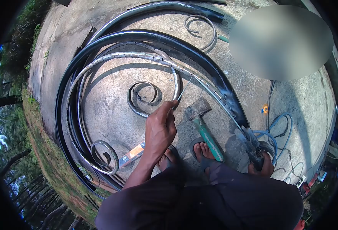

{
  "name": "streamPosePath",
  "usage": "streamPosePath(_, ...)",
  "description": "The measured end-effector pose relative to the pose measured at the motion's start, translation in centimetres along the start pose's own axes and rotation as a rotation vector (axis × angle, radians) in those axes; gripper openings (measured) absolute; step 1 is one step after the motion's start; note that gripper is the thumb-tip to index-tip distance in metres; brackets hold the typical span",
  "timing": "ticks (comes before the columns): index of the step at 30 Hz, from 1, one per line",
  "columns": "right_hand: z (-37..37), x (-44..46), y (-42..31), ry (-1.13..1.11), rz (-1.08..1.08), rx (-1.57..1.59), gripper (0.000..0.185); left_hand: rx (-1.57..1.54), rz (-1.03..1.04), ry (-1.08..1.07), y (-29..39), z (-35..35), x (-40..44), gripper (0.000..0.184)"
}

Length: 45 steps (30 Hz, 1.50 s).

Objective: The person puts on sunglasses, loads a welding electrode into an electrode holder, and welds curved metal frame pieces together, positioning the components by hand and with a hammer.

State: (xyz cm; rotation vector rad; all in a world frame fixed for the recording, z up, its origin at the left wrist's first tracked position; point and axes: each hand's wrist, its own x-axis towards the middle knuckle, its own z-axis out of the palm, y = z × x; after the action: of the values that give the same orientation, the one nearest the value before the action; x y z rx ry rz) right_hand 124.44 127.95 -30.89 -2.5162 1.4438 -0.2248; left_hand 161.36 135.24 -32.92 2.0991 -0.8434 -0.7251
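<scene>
My left hand (161, 128) is closed in a pinch on a thin metal rod (185, 87), which points up toward the curved metalwork. Near that rod's tip runs a silvery scroll strip with evenly spaced notches (117, 55), curling inside a thick black curved tube (138, 35). Low at the right, my right hand (266, 165) is wrapped round the black grip of a dark, dusty tool (253, 147), its kind unclear. The tool's front end is beside the tube's lower right end. Between my hands lies a hammer with a green handle (207, 138), close to my sandalled foot.
A smaller scroll (132, 99) lies inside the big curve. Behind my left forearm is an orange and white box (133, 154). Blue-grey cables (288, 124) loop at the right, near an orange ring (265, 109). A blurred patch hides the upper right. Grass borders the concrete (234, 82) at left.
</scene>
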Motion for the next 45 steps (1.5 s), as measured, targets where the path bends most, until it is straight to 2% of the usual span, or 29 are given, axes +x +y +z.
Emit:
streamPosePath(9, 0.1, 0.0, 0.0, 0.058, 0.009, -0.037, 0.062, 0.029, 0.036, 0.024, -0.5, 0.2, 0.0, 0.024)
streamPosePath(11, -0.3, 1.1, -0.2, -0.013, -0.061, 0.053, 0.059, 0.021, 0.037, 0.025, -0.5, 0.2, 0.0, 0.024)
streamPosePath(18, -0.6, 1.6, -1.1, 0.065, -0.115, -0.013, 0.056, 0.016, 0.035, 0.017, -0.2, 0.0, 0.1, 0.024)
streamPosePath(20, -0.9, 1.9, -1.1, -0.034, -0.090, 0.055, 0.055, 0.014, 0.046, 0.026, -0.4, 0.1, 0.0, 0.024)
streamPosePath(32, -0.6, 1.5, -0.7, 0.024, -0.100, 0.076, 0.056, 0.033, 0.072, 0.050, -0.4, 0.0, 0.1, 0.024)
streamPosePath(45, -0.7, 1.2, -0.7, -0.043, 0.000, 0.035, 0.059, 0.050, 0.072, 0.049, -0.1, 0.0, 0.1, 0.022)
